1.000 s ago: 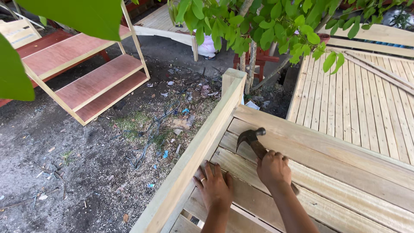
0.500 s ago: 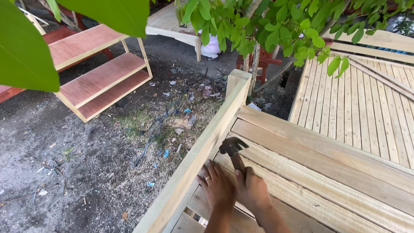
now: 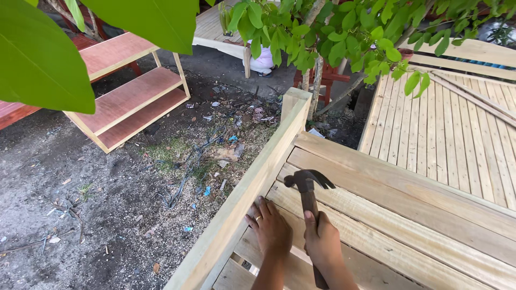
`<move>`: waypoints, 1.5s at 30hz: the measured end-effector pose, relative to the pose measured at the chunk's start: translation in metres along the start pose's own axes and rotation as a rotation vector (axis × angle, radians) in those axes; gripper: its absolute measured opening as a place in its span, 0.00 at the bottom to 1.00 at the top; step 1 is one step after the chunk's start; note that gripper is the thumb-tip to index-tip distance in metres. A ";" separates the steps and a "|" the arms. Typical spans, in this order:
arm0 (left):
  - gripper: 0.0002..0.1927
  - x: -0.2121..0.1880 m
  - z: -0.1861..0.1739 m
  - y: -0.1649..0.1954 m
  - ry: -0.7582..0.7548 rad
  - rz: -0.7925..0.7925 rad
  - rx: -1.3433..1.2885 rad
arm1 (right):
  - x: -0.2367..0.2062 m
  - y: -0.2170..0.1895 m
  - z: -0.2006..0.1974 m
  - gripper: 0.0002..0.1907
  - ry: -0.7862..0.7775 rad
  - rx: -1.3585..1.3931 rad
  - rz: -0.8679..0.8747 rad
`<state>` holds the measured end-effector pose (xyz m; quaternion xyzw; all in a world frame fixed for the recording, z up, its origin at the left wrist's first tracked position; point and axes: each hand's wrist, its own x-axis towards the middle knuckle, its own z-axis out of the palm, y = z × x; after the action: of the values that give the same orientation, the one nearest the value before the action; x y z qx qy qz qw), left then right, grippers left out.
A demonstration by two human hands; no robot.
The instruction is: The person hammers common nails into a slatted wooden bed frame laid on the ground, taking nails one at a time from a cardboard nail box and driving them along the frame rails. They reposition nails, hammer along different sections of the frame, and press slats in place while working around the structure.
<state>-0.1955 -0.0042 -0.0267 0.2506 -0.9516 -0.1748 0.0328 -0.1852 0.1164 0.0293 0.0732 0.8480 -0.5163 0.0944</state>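
Note:
My right hand grips the wooden handle of a claw hammer, whose dark metal head is raised a little above the pale planks. My left hand lies flat beside it, fingers spread on a plank right next to the side rail of an unfinished wooden frame. The frame's slats run to the right under both hands. Anything under the left fingers is hidden.
A shelf unit with reddish boards stands on the littered dirt ground at left. Another slatted wooden panel lies at right. Leafy branches hang overhead, and a large leaf covers the top left.
The hammer has swung up and shifted left toward the rail. My right hand moved closer to the left hand, which stayed on the plank. The view tilted slightly.

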 end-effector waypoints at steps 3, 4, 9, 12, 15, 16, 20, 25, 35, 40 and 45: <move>0.24 -0.009 -0.007 0.001 0.059 0.000 -0.075 | -0.036 -0.003 -0.030 0.24 0.000 0.113 0.050; 0.22 -0.014 -0.012 0.002 0.043 -0.009 -0.114 | -0.048 -0.002 -0.043 0.24 0.001 0.143 0.069; 0.23 -0.068 -0.041 0.045 0.430 0.331 -0.449 | -0.088 0.019 -0.126 0.21 0.095 0.268 0.097; 0.22 -0.116 -0.053 0.108 0.401 0.658 -0.891 | -0.107 0.046 -0.185 0.17 0.190 0.236 0.067; 0.17 -0.178 -0.058 0.191 0.059 0.814 -1.186 | -0.133 0.078 -0.243 0.14 0.301 0.292 0.038; 0.17 -0.200 -0.058 0.215 0.018 0.920 -1.249 | -0.141 0.089 -0.262 0.13 0.345 0.329 0.042; 0.06 -0.265 -0.047 0.299 -0.279 1.040 -0.914 | -0.165 0.127 -0.330 0.12 0.544 0.379 0.116; 0.16 -0.302 -0.003 0.372 -0.703 1.201 0.011 | -0.186 0.181 -0.395 0.13 0.670 0.417 0.209; 0.18 -0.325 0.031 0.409 -0.855 1.260 0.511 | -0.175 0.263 -0.399 0.21 0.658 0.532 0.173; 0.20 -0.320 0.038 0.402 -0.861 1.257 0.516 | -0.180 0.253 -0.383 0.20 0.632 0.550 0.170; 0.21 -0.312 0.044 0.398 -0.842 1.229 0.476 | -0.181 0.235 -0.375 0.18 0.606 0.584 0.195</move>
<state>-0.1156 0.4855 0.0789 -0.4086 -0.8638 0.0032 -0.2948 0.0115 0.5523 0.0376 0.3250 0.6448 -0.6784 -0.1354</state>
